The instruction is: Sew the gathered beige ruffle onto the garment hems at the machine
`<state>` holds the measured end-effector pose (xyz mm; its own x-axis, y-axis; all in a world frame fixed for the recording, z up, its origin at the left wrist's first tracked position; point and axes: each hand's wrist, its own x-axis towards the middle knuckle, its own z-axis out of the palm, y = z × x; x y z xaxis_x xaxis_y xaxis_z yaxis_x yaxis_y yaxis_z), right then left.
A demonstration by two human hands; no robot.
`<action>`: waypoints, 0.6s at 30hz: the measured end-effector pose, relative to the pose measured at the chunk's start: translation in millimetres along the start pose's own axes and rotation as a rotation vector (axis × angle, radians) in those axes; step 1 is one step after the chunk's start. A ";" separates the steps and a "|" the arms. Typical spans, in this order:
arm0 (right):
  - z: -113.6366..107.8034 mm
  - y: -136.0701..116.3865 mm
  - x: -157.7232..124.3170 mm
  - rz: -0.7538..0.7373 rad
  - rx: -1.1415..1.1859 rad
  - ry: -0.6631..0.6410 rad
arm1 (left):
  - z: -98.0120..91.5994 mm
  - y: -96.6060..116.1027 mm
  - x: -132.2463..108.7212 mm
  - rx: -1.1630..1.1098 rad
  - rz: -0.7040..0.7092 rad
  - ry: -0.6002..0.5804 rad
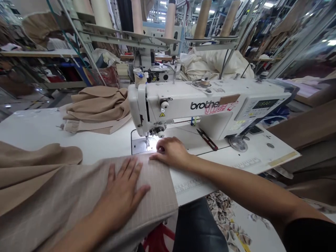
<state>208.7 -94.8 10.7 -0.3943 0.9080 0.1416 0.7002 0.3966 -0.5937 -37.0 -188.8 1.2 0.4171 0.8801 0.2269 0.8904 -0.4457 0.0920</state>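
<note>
Beige pinstriped fabric (154, 189) lies over the front of the sewing table and hangs down past its edge. My left hand (123, 190) rests flat on it, fingers spread. At the fabric's far edge is my right hand (170, 150), with its fingers curled and its thumb on the cloth. Whatever those fingers may hold is hidden. Just left of them is the lit needle plate (139, 145) of a white sewing machine (178, 98), with the presser foot (147, 140) above it. The fabric's edge runs in front of the plate.
Thread snips (208, 140) lie under the machine arm. Folded tan cloth pieces (98, 108) are piled behind left, with more tan cloth (31, 168) at the left edge. Thread cones (202, 19) stand on a rack behind. Fabric scraps (228, 220) lie below right.
</note>
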 end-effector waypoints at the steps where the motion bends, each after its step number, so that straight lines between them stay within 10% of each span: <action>1: -1.0 5.4 3.6 0.007 -0.007 0.019 | 10.6 3.1 7.8 0.023 -0.024 -0.041; 12: -7.9 27.4 5.0 0.025 0.070 0.055 | 18.4 -52.0 38.3 0.052 -0.044 -0.057; 18: -11.7 -11.0 -49.1 -0.241 0.005 -0.106 | -4.1 -39.9 -20.5 0.073 -0.078 0.081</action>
<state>227.3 -142.2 19.5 -0.6100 0.7678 0.1960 0.5752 0.5991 -0.5569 -81.8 -189.7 -3.2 0.3324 0.8942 0.3000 0.9318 -0.3605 0.0420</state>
